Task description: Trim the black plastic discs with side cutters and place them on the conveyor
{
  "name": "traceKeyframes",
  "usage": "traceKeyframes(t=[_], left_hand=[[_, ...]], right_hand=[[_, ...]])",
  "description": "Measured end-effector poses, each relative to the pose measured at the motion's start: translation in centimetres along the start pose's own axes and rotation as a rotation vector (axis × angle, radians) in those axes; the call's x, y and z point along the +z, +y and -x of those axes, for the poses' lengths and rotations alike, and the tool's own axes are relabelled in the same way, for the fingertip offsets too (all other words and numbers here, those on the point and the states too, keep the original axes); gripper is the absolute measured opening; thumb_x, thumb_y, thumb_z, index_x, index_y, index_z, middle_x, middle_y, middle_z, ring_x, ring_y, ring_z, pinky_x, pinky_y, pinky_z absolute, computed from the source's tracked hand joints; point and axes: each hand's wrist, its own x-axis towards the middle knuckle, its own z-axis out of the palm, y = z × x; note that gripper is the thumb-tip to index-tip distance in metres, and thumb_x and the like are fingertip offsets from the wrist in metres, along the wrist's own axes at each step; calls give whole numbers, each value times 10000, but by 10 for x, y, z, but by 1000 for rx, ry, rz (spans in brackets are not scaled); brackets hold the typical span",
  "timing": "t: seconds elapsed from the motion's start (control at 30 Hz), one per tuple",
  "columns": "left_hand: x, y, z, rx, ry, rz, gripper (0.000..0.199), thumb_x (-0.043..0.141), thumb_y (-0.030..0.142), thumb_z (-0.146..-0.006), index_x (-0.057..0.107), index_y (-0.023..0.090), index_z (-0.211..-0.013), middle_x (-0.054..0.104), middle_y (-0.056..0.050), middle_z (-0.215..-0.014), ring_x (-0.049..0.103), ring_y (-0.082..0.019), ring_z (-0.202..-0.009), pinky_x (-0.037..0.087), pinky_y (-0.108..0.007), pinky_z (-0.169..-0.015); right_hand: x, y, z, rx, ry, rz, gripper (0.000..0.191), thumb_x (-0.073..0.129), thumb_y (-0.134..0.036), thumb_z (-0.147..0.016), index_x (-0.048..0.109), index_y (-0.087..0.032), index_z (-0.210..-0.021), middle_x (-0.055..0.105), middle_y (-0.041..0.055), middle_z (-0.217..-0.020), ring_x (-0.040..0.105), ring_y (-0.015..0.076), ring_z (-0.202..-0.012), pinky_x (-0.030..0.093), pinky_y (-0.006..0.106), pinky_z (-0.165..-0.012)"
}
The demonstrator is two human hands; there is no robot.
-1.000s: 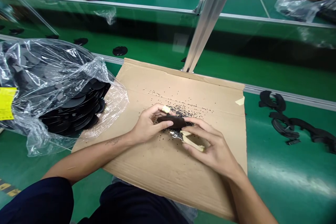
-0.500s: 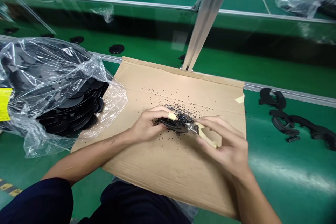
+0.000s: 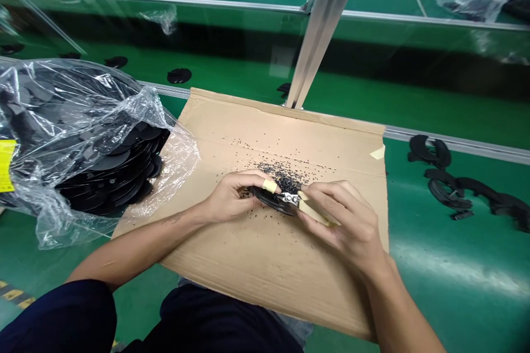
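Black disc point(image 3: 273, 202): is tilting differently from a second ago, now turning its upper face toward the camera.
Left hand point(image 3: 229, 198): is no longer pressing its thumb on the near side of the disc; its finger tape point(image 3: 270, 185) is now sitting nearer, above the disc's edge.
Pliers point(image 3: 290, 198): are now bringing their metal head over the disc's right part, no longer hanging below it.
Plier handles point(image 3: 310, 211): are standing closer together than half a second ago.
Right hand point(image 3: 351, 220): is closing more tightly around them.
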Motion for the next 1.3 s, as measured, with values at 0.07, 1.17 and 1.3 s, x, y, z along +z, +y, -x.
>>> traceKeyframes(t=[0.07, 1.17, 1.3], left_hand=[[0, -1, 0, 9, 16, 1, 200, 713, 125, -842, 781, 194, -1017, 773, -88, -1018, 726, -173, -965, 606, -316, -895], [2, 3, 1, 27, 57, -34, 189, 694, 114, -834, 776, 194, -984, 783, -76, -989, 740, -173, -923, 633, -316, -839], [2, 1, 2, -51, 61, -1, 202, 686, 164, -852, 704, 176, -1052, 748, -85, -1062, 706, -191, -1028, 592, -357, -935]], right_hand=[[0, -1, 0, 3, 4, 13, 323, 716, -186, -870, 602, -184, -1172, 716, 99, -1008, 650, 196, -863, 546, 338, -717], [-10, -7, -2, 171, -40, -103, 328, 688, -198, -884, 635, -220, -1207, 722, 77, -1007, 679, 206, -883, 553, 361, -725], [-10, 6, -1, 194, -115, 198, 252, 608, -281, -917, 638, -168, -1141, 711, 110, -998, 628, 248, -906, 511, 390, -766]])
